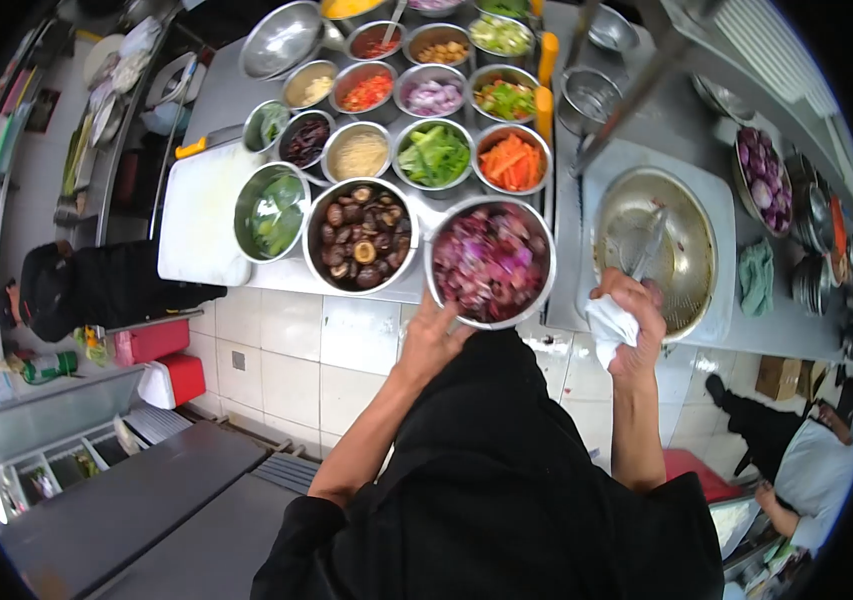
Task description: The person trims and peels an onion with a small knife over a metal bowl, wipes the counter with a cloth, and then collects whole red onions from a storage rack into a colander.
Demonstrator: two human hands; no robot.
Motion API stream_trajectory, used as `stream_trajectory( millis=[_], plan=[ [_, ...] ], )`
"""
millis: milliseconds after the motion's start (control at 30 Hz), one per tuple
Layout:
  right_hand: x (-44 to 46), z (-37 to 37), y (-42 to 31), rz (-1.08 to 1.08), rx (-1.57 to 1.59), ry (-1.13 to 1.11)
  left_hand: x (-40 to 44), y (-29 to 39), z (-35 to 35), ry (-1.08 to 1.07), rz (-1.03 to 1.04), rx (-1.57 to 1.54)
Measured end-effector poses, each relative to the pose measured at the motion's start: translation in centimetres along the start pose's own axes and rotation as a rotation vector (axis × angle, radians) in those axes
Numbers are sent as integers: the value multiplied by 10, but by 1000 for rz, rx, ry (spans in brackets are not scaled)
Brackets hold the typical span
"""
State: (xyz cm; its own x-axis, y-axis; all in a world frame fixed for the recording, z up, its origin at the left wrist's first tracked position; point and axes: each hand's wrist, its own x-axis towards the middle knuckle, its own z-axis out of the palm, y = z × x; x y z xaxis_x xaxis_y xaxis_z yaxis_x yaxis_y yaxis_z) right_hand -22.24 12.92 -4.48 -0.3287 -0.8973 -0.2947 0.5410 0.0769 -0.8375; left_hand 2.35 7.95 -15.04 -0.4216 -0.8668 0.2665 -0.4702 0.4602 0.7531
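My left hand (432,340) is at the near rim of a metal bowl (491,262) of chopped purple-red onion, its fingers against the bowl's side. My right hand (631,315) is closed around a white cloth (609,327) and a knife (652,240), whose blade points away over a perforated metal bowl (698,270). That bowl rests on a white board (728,210). Left of the onion bowl stands a bowl of brown mushrooms (362,240), and beyond it are bowls of green pepper (434,156) and carrot (512,163).
Several more ingredient bowls fill the counter's far part. A white cutting board (196,215) lies at left, with a yellow-handled knife (208,146) beyond it. A green cloth (755,275) and purple onions (763,180) are at right. One person (96,290) is at left, another (816,465) at lower right.
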Motion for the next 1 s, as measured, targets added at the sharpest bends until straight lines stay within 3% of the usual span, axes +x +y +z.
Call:
stream_trajectory(
  millis=[200,300,400,433,533,567,700,1000],
  plan=[
    [-20,92,7,-173,17,-197,-45,-3,-80,-64,127,-136],
    [-45,156,13,-211,-143,-267,-74,-4,-138,31,155,-135],
    [-42,189,39,-301,-75,-434,-109,-9,-196,174,104,-106],
    [-47,210,48,-339,-169,-382,-126,-9,-216,205,70,-92],
    [-62,251,63,-116,-34,-412,-173,3,-280,284,-107,3],
    [-50,264,72,-124,-66,-310,-171,-17,-283,356,-100,38],
    [-28,300,100,-93,-28,-318,-189,-69,-330,570,-139,181],
    [42,387,166,5,-119,-597,-187,-183,-458,750,-408,565]
  ],
)
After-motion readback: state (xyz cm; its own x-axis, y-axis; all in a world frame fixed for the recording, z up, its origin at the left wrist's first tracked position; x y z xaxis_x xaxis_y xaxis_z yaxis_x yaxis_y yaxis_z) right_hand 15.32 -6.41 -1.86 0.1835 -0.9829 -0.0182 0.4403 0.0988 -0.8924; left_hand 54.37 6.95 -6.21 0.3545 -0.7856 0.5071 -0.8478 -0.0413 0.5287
